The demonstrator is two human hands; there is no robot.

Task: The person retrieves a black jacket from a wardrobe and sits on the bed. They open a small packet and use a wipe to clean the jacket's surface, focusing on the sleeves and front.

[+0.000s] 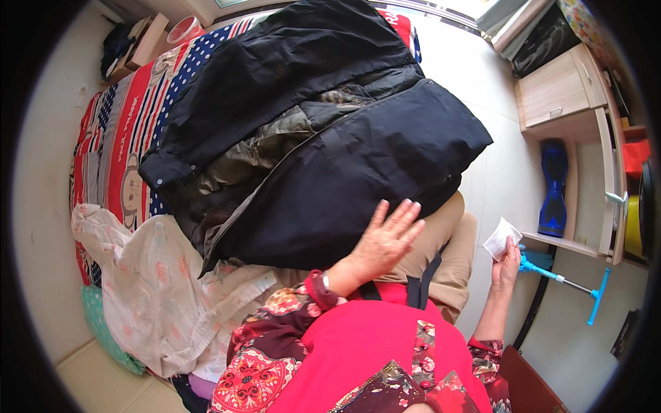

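Observation:
A black jacket [330,191] lies unzipped across a bed, its shiny dark lining [279,134] showing between the front panels. Over its near right edge, close to my thigh, is my left hand [384,242], palm down with fingers apart; whether it touches the cloth I cannot tell. Off to the right, my right hand [506,266] grips a folded white tissue or wipe [502,238] between thumb and fingers. The jacket's snap-button collar or tab [170,170] points to the left.
A striped, dotted bedsheet [124,149] lies beneath the jacket, with a pale floral garment [160,289] at left. Right of me stand a wooden cabinet [557,93], a blue hoverboard [553,188] on its shelf and a light-blue T-handled tool [568,281]. A red bucket [186,31] stands behind.

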